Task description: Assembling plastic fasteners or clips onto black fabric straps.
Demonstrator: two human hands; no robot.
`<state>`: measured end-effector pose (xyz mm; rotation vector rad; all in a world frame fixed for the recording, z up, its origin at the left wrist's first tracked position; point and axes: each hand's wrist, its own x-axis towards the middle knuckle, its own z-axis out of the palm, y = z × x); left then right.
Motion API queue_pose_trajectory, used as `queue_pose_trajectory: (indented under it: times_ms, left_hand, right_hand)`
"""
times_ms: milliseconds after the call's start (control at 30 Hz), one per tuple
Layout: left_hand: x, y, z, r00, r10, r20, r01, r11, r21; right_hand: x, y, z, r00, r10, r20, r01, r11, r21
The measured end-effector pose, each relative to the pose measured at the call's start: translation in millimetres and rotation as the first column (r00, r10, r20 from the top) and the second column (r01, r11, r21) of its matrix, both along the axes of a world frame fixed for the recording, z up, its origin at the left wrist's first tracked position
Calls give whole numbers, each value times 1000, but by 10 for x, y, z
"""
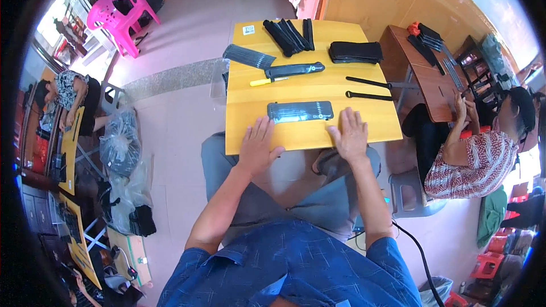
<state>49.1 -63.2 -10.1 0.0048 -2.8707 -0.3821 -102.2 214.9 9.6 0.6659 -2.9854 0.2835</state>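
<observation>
Looking at a glossy dark plastic packet (300,112) flat on the yellow desk (375,122), between left hand (257,146) and right hand (351,138).
Probably light, bendy, kinda slippery, so pinch a short end; seeing fingers (351,118) spread on both, gripping nothing.

Table (318,139): packet (298,112) near front edge, between left hand (259,145) and right hand (350,136). Behind packet, left of centre, a handled tool (267,81); behind tool, a second packet (294,70), sleeves (247,56) at its left end. Farther back, strap bundles (287,38); right of these, a stack (355,52). Two straps (368,95) in front of stack, by right edge. Beyond, right: second table (424,82), seated person (472,159) beside it. Chair (116,14) on floor, far left.
</observation>
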Motion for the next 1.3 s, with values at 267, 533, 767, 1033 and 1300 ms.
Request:
queue_pose_trajectory:
  times_ms: [267, 533, 767, 1033, 1300]
  left_hand:
    - [228, 166, 41, 953, -142, -266, 203, 955, 217]
    - [576, 418, 206, 959, -219, -180, 268, 909, 319]
    - [488, 569, 288, 924, -269, -270, 349, 883, 314]
    - [466, 679, 351, 935, -242, -259, 328, 868, 373]
    - [417, 723, 463, 945, -98, -313, 236, 865, 442]
  right_hand:
    - [-746, -8, 70, 994, -85, -63, 78, 992, -102]
    - [-252, 167, 57, 996, -54, -74, 45, 992, -116]
    - [263, 500, 240, 994, 39, -105, -55, 987, -151]
    - [260, 578, 228, 937, 245, -251, -294, 938, -183]
    - [478, 390, 178, 892, 338, -301, -404, 894, -194]
